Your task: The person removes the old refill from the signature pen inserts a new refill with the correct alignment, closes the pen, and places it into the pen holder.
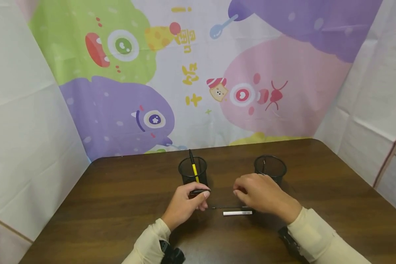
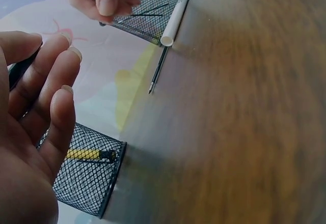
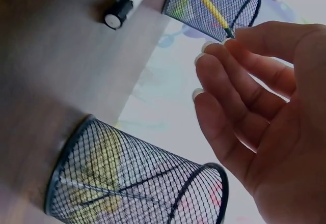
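My left hand (image 1: pixel 184 205) pinches a short black pen piece (image 1: pixel 199 191) between thumb and fingers, above the table before the left mesh cup. It looks like a cap, though most of it is covered. My right hand (image 1: pixel 262 194) hovers in front of the right mesh cup with fingers loosely bent; the right wrist view shows nothing in its grasp. Below and between the hands lies a white pen barrel (image 1: pixel 237 213), with a black end (image 3: pixel 118 14) and a hollow opposite end. Alongside it is a thin dark pen refill (image 2: pixel 158 71) with a metal tip.
The left black mesh cup (image 1: pixel 184 170) holds a yellow and black pen (image 1: pixel 194 168) standing aslant. Thin dark sticks lean inside the right mesh cup (image 1: pixel 282 170). Behind the brown table (image 1: pixel 118 205) hangs a cartoon-printed cloth (image 1: pixel 198 121), with white sheets at both sides.
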The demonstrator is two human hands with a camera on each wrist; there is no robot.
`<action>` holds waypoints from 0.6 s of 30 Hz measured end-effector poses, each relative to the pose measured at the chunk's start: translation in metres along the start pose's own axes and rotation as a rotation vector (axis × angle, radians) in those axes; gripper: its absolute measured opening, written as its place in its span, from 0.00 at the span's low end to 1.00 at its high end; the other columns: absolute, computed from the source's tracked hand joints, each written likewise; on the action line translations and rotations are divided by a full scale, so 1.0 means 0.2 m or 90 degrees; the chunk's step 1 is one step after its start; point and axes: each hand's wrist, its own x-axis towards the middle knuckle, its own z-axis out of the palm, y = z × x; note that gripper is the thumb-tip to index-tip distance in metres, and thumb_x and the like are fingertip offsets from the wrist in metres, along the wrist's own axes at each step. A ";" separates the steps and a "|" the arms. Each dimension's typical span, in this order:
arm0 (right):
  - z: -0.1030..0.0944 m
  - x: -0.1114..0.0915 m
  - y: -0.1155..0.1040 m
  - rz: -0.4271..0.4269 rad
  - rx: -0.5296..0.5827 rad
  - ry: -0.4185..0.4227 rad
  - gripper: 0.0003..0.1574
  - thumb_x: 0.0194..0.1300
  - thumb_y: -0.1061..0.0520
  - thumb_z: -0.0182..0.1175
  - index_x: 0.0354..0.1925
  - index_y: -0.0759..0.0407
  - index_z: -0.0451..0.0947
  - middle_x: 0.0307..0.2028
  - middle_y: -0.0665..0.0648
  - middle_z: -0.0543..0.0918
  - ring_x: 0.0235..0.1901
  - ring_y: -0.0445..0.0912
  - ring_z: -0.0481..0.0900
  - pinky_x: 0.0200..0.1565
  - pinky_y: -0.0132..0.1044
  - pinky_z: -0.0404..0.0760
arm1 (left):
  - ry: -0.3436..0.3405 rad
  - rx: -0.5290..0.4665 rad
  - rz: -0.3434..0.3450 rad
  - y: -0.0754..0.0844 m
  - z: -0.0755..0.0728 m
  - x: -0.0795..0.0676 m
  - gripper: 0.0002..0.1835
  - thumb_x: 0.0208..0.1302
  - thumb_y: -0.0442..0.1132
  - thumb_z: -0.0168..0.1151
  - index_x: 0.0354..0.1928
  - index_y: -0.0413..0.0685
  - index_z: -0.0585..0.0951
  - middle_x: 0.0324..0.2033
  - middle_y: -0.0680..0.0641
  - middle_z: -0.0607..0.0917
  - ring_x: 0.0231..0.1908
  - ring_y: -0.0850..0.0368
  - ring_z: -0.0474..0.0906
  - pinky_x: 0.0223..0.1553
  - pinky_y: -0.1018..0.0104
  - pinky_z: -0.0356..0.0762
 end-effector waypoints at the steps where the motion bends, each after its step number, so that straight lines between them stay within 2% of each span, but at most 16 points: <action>1: -0.01 0.00 0.00 -0.003 -0.001 0.008 0.06 0.63 0.54 0.68 0.30 0.44 0.82 0.24 0.35 0.75 0.23 0.31 0.70 0.25 0.32 0.72 | -0.001 0.000 0.000 0.00 0.00 0.00 0.13 0.70 0.40 0.65 0.48 0.36 0.83 0.25 0.46 0.85 0.25 0.52 0.84 0.30 0.57 0.86; 9: -0.06 0.01 0.02 -0.027 -0.040 0.095 0.06 0.63 0.55 0.68 0.29 0.46 0.82 0.24 0.37 0.76 0.22 0.33 0.68 0.23 0.31 0.70 | -0.007 -0.007 -0.001 0.00 0.00 0.00 0.14 0.71 0.40 0.64 0.48 0.34 0.83 0.26 0.44 0.85 0.26 0.50 0.84 0.30 0.57 0.86; 14: -0.10 0.02 0.05 -0.050 -0.064 0.160 0.03 0.60 0.58 0.68 0.31 0.49 0.84 0.25 0.41 0.80 0.23 0.36 0.74 0.24 0.35 0.75 | -0.004 -0.001 0.002 -0.01 0.00 0.00 0.14 0.70 0.40 0.64 0.47 0.34 0.83 0.26 0.44 0.84 0.26 0.51 0.84 0.30 0.57 0.86; 18: -0.13 0.01 0.09 -0.042 -0.077 0.192 0.04 0.57 0.59 0.70 0.32 0.50 0.84 0.27 0.44 0.82 0.25 0.40 0.78 0.28 0.40 0.79 | -0.005 0.003 0.002 -0.01 0.00 0.01 0.14 0.70 0.41 0.65 0.47 0.35 0.83 0.25 0.45 0.85 0.25 0.51 0.83 0.30 0.57 0.86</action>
